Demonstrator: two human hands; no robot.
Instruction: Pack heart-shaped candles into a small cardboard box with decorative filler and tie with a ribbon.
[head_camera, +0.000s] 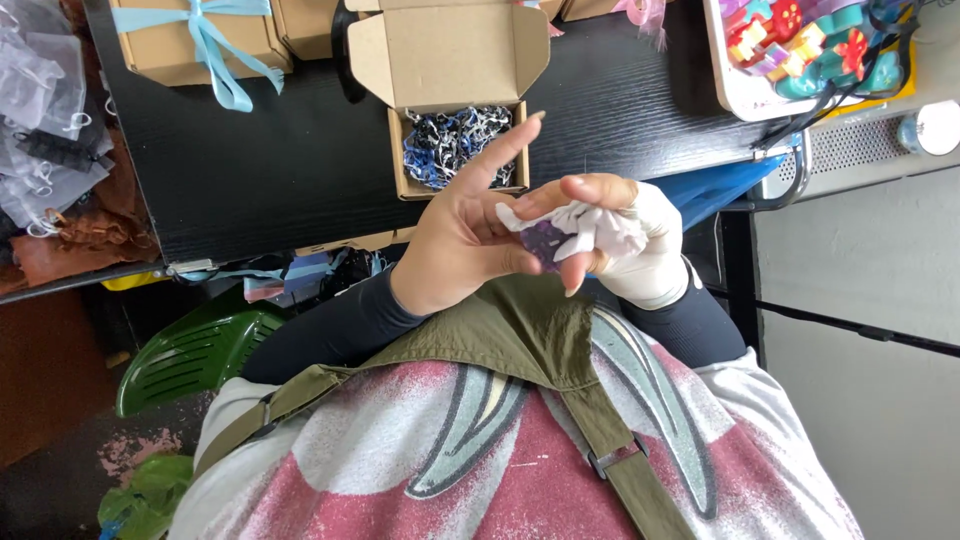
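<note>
My left hand (462, 238) is raised in front of my chest, forefinger stretched out, its thumb pressed against a small purple object (546, 240). White tissue paper (598, 228) is bunched partly around that object. My right hand (640, 245), in a white glove with the fingertips bare, pinches the tissue from the right side. Both hands hover near the front edge of a black table (250, 150). Just beyond them stands an open cardboard box (450, 50) filled with blue, black and white shredded paper (455, 145).
A closed cardboard box tied with light blue ribbon (195, 40) sits at the table's far left. A white tray of colourful toys (800, 45) is at the far right. Sheer pouches (40, 90) lie at the left, and a green plastic chair (195, 350) stands below.
</note>
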